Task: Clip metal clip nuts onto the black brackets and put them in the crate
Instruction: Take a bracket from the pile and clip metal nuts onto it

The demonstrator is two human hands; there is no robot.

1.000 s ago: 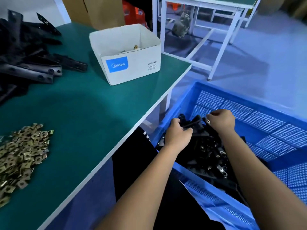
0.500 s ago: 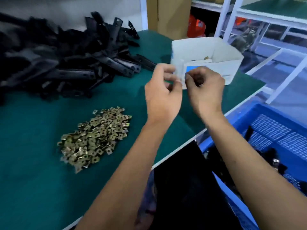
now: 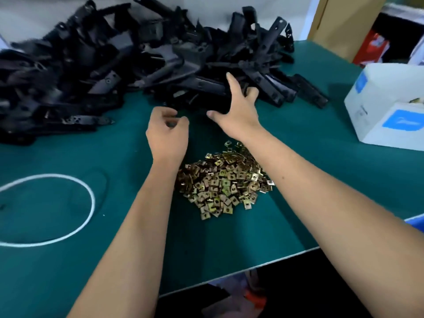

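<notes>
A worker's right hand (image 3: 236, 106), fingers spread, reaches onto the heap of brackets (image 3: 142, 58) at the back of the desk (image 3: 321, 171); the left hand (image 3: 167, 134) hovers beside it, fingers loosely curled, apparently empty. The clip nuts (image 3: 223, 180) lie piled between the forearms. Only a corner of the crate (image 3: 416, 222) shows. Judging by both large piles, much remains.

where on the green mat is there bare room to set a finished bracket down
Free: the mat between the clip nut pile and the white box, and the near strip by the white cord loop. Crowded: the back, under the bracket heap.
</notes>
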